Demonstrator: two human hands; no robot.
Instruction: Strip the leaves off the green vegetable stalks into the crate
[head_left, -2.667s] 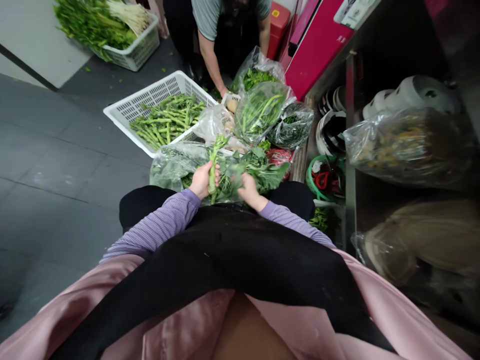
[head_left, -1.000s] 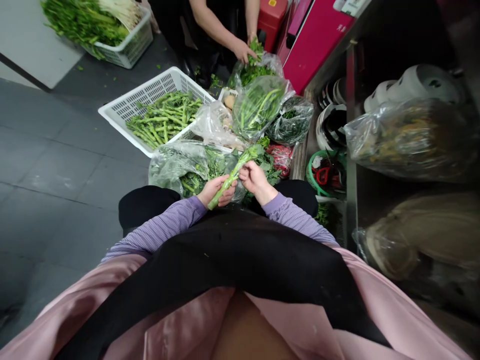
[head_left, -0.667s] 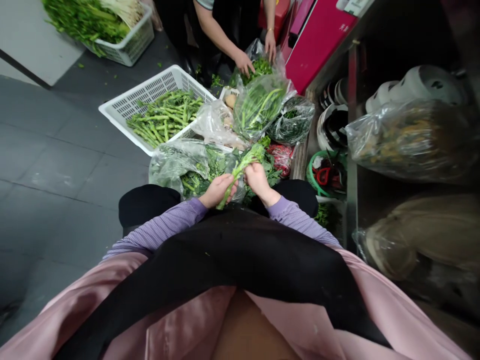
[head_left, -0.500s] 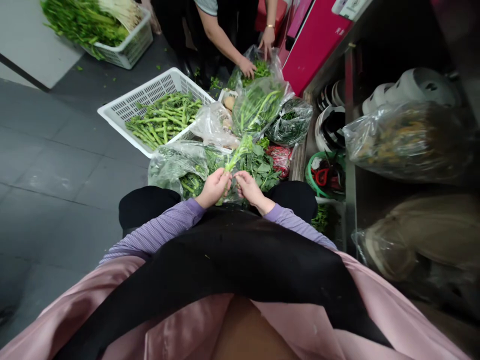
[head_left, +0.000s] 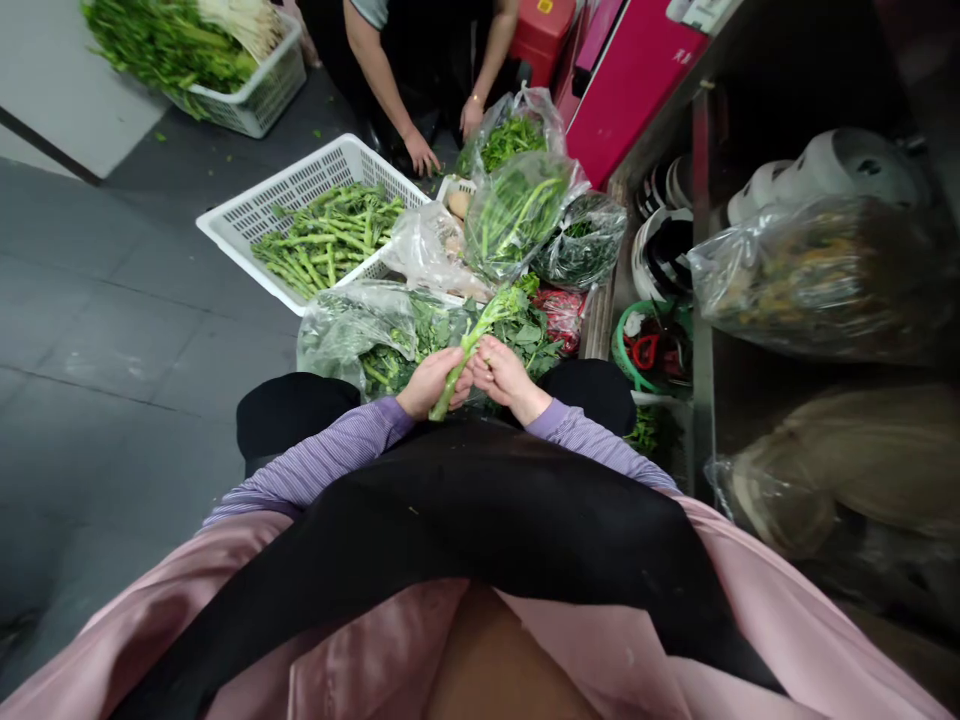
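Observation:
A thick green vegetable stalk [head_left: 466, 352] with a leafy top slants between my hands, over my lap. My left hand [head_left: 437, 383] is closed round its lower part. My right hand [head_left: 504, 374] is pinched against the stalk's right side; what its fingertips hold is too small to make out. Just beyond, an open plastic bag [head_left: 352, 325] of leafy greens lies in front of my knees. The white basket [head_left: 259, 250] at the left holds many trimmed green stalks [head_left: 330, 238].
Bagged greens [head_left: 517, 210] and a red-filled bag [head_left: 559, 315] lie ahead. A person's hands [head_left: 421, 152] reach toward the floor beyond. Shelves [head_left: 701, 300] with a bagged item stand at the right. Another basket [head_left: 259, 100] of greens is at the upper left.
The stalk has moved toward me and tilted, showing its thick lower end below my fingers. My right hand has come against it. The other person's hands have moved left, off the bagged greens.

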